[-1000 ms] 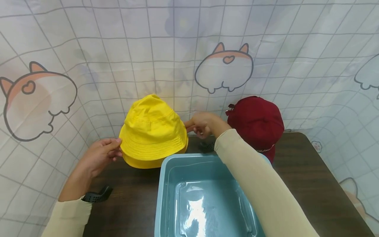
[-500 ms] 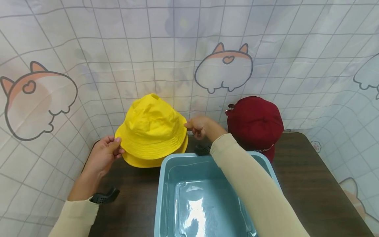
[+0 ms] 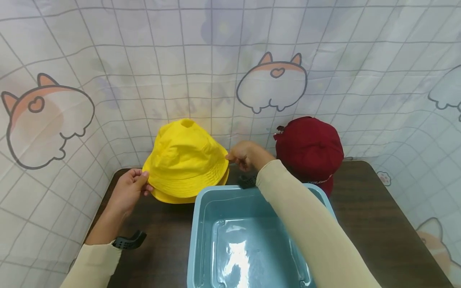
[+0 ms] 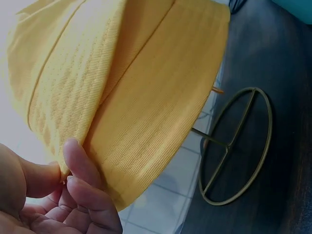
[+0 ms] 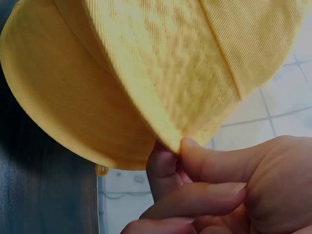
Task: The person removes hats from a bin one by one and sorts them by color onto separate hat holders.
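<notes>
Two yellow bucket hats are stacked at the back of the table, the upper hat [image 3: 183, 156] sitting over the lower hat [image 3: 173, 198], whose brim shows below it. My left hand [image 3: 130, 188] pinches the upper hat's brim at its left side between thumb and fingers. On the opposite side my right hand [image 3: 246, 155] pinches the same brim, as the right wrist view also shows. Under the hats, a round wire stand base [image 4: 234, 146] rests on the dark tabletop in the left wrist view.
A light blue plastic bin [image 3: 198, 224] stands in front of the hats, below my right forearm. Dark red caps [image 3: 309, 148] are stacked at the back right of the dark wooden table [image 3: 363, 224]. A patterned curtain [image 3: 201, 52] hangs close behind.
My left hand has shifted right and now pinches the brim. The right hand has moved from flat at the hat's side to a pinch. The upper hat has shifted slightly, its crown lower.
</notes>
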The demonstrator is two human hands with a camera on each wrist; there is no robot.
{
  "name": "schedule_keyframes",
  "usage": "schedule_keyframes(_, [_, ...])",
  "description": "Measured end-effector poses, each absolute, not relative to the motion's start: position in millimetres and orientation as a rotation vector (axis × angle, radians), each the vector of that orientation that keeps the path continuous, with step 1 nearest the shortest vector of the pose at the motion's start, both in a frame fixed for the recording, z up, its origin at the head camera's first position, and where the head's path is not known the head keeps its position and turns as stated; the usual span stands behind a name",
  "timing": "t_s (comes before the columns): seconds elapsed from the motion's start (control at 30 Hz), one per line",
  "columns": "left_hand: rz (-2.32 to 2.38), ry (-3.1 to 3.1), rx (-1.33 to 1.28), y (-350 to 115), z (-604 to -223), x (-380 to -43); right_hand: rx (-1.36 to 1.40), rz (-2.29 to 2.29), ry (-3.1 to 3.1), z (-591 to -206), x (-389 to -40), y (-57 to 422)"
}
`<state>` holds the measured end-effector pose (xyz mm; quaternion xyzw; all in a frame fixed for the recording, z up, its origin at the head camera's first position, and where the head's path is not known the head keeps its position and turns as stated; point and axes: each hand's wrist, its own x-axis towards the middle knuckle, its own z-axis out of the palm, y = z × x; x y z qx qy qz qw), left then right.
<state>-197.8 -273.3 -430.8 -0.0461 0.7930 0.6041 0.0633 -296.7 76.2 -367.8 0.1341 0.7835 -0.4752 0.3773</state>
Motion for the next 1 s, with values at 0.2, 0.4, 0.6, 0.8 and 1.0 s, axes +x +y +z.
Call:
schedule_keyframes(0.2, [1.751,2.373,-0.195,-275.9,-433.6,-200.2,0.256,-1.016,2.161,-362.7,-290.9,72.1])
schedule_keyframes(0.4, [1.658,2.411,-0.201,-272.0,-438.2,-202.1,0.217,-0.871,2.214,-358.9,-289.6,70.3])
schedule_keyframes(0.6, [1.647,2.344,-0.139,-274.7,-434.4,-207.7,0.174,-0.904,2.217,-346.2,-279.5,72.0])
schedule_keyframes(0.8, [1.509,2.304,-0.128,-292.4,-415.7,-218.7,0.095,-0.881,2.288,-339.5,-260.6,72.8])
schedule_keyframes(1.0, [1.42,2.355,-0.124,-296.0,-401.0,-251.6,0.095,-0.976,2.252,-347.1,-240.7,69.4])
